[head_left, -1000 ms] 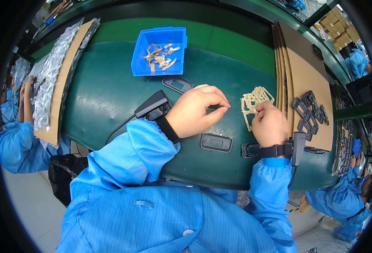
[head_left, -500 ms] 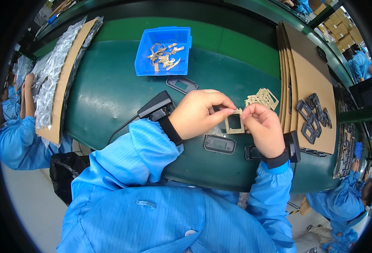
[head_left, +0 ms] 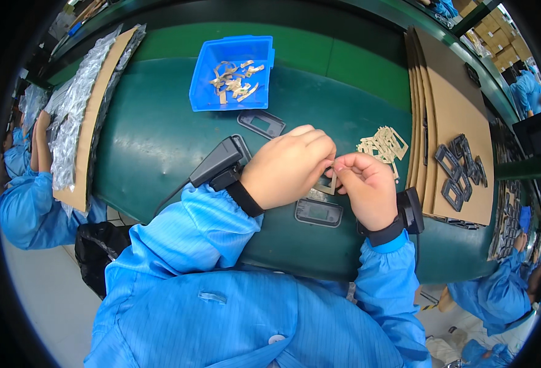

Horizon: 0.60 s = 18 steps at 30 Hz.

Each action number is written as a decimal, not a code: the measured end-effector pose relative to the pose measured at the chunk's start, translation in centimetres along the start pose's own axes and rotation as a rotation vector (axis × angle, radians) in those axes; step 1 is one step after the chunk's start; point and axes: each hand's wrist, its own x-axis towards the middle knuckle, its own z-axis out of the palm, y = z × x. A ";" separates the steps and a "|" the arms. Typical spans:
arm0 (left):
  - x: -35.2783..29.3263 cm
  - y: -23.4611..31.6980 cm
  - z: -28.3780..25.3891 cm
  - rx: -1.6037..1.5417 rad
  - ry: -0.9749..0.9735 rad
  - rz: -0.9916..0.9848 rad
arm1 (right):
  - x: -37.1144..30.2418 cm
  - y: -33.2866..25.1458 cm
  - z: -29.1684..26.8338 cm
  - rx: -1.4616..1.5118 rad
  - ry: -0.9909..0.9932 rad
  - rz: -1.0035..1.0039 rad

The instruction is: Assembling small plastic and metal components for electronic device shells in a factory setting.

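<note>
Between my two hands is a thin tan rectangular frame (head_left: 326, 189) with an open middle, partly hidden by my fingers. My left hand (head_left: 290, 163) is closed, its fingertips pinching the frame's upper part. Thumb and fingers of my right hand (head_left: 368, 187) pinch the frame's right side, touching the left fingertips. Just below them a dark grey plastic cover (head_left: 304, 216) with a window lies on the green table. A similar grey cover (head_left: 249, 119) rests beyond my left hand. Several tan frames and pieces (head_left: 378, 146) are piled to the right.
A blue bin (head_left: 262, 52) with curled tan strips (head_left: 240, 93) stands at the back. Upright cardboard sheets (head_left: 451, 104) are at the right, with black plastic frames (head_left: 450, 195) against them. Bubble wrap (head_left: 80, 104) and cardboard stand at left. Co-workers in blue sit on both sides.
Both hands have drawn closer together and moved slightly left with the tan frame. My left hand has turned so its back covers more of the frame.
</note>
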 end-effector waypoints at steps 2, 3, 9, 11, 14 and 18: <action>0.0 0.1 0.1 0.069 0.017 0.061 | -0.1 -0.2 0.0 0.018 0.001 0.014; 0.0 0.2 0.1 0.067 0.017 0.062 | -0.1 -0.4 0.0 0.021 -0.010 0.033; 0.2 0.8 0.2 0.135 0.072 0.130 | -0.1 0.1 -0.3 0.208 -0.045 0.069; 0.3 0.8 0.3 0.129 0.078 0.136 | -0.2 0.3 -0.3 0.255 -0.044 0.078; 0.1 0.5 0.2 0.102 0.088 0.145 | -0.1 0.4 -0.1 0.294 -0.054 0.086; 0.2 0.3 0.3 0.053 0.084 0.127 | 0.0 0.6 -0.2 0.376 -0.047 0.104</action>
